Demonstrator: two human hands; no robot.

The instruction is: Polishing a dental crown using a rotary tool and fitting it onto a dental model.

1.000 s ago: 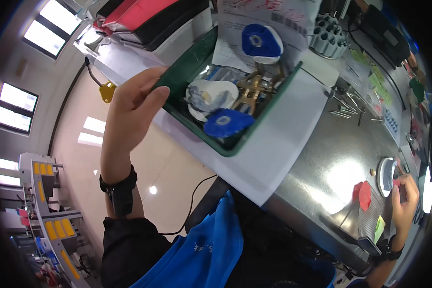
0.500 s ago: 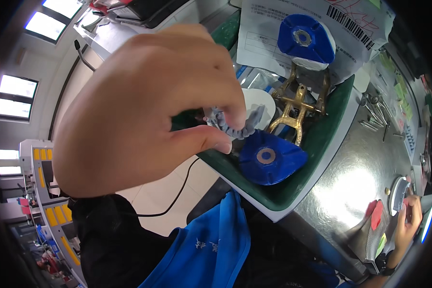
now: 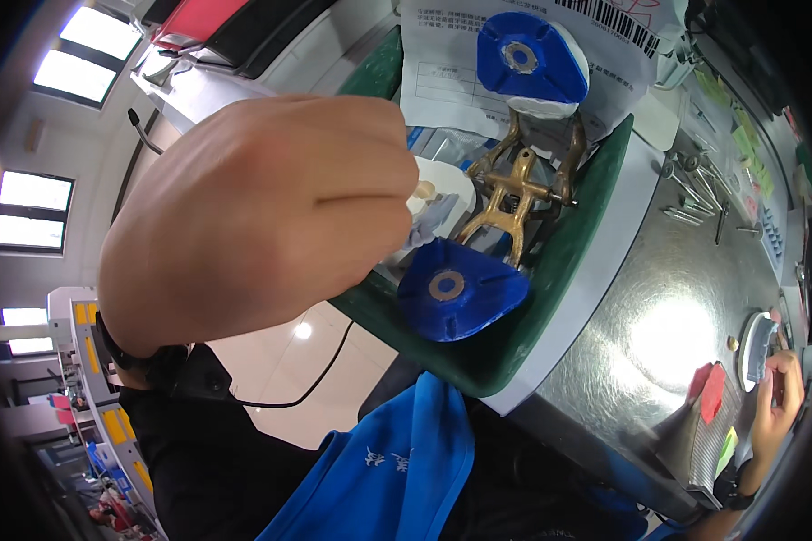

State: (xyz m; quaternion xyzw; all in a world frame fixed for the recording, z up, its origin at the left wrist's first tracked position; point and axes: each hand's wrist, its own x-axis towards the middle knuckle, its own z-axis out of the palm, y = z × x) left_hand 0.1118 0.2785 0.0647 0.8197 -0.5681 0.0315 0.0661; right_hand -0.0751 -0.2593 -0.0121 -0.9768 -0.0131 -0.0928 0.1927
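Turned since a moment ago, the left hand (image 3: 271,221) hides its fingertips; I cannot tell their grip. It covers part of a tooth model (image 3: 451,187) in the green tray (image 3: 594,236), then come a blue plate (image 3: 467,307) and gold frame (image 3: 514,194). Far right, another tooth model (image 3: 756,352) is by the right hand (image 3: 779,397), fingers bent, grip unclear

Your left hand (image 3: 266,221) is over the left side of a green rectangular plastic tray (image 3: 568,279), partly covering a rounded white-and-grey dental cast (image 3: 447,185); right of that cast is a brass-coloured metal articulator (image 3: 520,194), with a blue rounded-triangular plate (image 3: 478,302) before it and a second blue plate (image 3: 543,68) behind. Right of the tray, on a shiny metal bench (image 3: 595,370), slim silver tools (image 3: 684,216) lie toward the back; your right hand (image 3: 779,397) is at a white-and-grey dental arch (image 3: 756,353), nearer you.
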